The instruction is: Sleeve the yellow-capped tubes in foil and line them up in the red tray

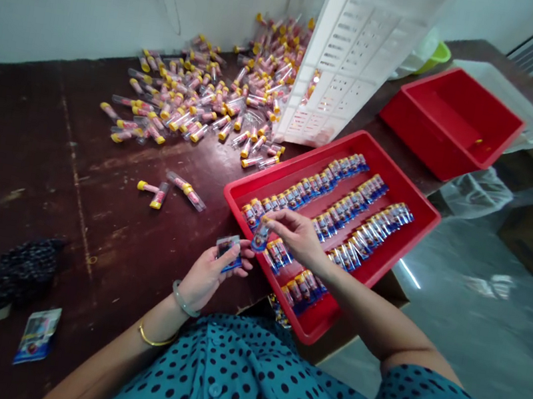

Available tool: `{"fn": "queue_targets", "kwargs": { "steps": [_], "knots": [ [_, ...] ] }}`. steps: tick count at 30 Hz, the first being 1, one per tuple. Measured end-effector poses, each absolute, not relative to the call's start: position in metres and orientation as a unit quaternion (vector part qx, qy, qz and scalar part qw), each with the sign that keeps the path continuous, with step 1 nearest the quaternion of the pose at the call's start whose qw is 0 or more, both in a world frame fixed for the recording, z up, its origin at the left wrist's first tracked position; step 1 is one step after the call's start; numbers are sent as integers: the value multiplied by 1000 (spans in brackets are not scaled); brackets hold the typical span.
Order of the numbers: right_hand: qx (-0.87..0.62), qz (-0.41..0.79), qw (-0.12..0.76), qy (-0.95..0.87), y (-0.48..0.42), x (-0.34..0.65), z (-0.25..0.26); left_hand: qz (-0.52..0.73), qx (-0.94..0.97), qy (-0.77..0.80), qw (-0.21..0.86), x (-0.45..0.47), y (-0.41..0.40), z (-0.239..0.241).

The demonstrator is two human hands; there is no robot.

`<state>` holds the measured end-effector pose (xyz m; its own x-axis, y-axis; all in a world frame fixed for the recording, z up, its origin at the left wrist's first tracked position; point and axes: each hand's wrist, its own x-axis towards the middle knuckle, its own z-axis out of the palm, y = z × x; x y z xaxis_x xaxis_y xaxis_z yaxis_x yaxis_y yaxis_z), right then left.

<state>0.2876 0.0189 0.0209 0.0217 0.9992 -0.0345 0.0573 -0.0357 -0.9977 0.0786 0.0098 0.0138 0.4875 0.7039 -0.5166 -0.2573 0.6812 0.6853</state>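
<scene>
My left hand [212, 268] is closed on a small blue printed packet [229, 252], held at the near left corner of the tray. Just beside it, my right hand [298, 235] pinches a small yellow-capped tube with a blue printed label [261, 236] between thumb and fingers. Beneath the right hand lies a shallow red tray [297, 164]. Rows of labelled tubes [365, 242] fill much of it, their yellow caps all facing the same way. Whether the held tube is inside a wrapper I cannot tell.
Many loose clear tubes with yellow caps [196, 97] are heaped by the wall. A few more tubes [187, 191] lie nearer. A white slatted basket [311, 72] stands behind the tray, a deep red bin [425, 123] beyond. Another printed packet [37, 335] and dark dotted cloth [22, 272] lie left.
</scene>
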Motion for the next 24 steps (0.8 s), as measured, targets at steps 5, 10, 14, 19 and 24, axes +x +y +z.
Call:
{"fn": "queue_targets", "kwargs": {
  "steps": [5, 10, 14, 19, 24],
  "knots": [
    [-546, 438, 426, -573, 65, 298, 11, 310, 267, 450, 794, 55, 12, 9],
    [-550, 313, 301, -713, 81, 283, -8, 333, 250, 470, 778, 35, 12, 6],
    [-583, 196, 269, -741, 91, 271, -13, 354, 230, 474, 773, 19, 9, 1],
    [-531, 209, 201, -796, 130, 203, 1, 345, 245, 503, 754, 7, 11, -12],
    [-600, 196, 21, -775, 157, 112, 4, 377, 265, 529, 712, -1, 19, -13]
  ]
}}
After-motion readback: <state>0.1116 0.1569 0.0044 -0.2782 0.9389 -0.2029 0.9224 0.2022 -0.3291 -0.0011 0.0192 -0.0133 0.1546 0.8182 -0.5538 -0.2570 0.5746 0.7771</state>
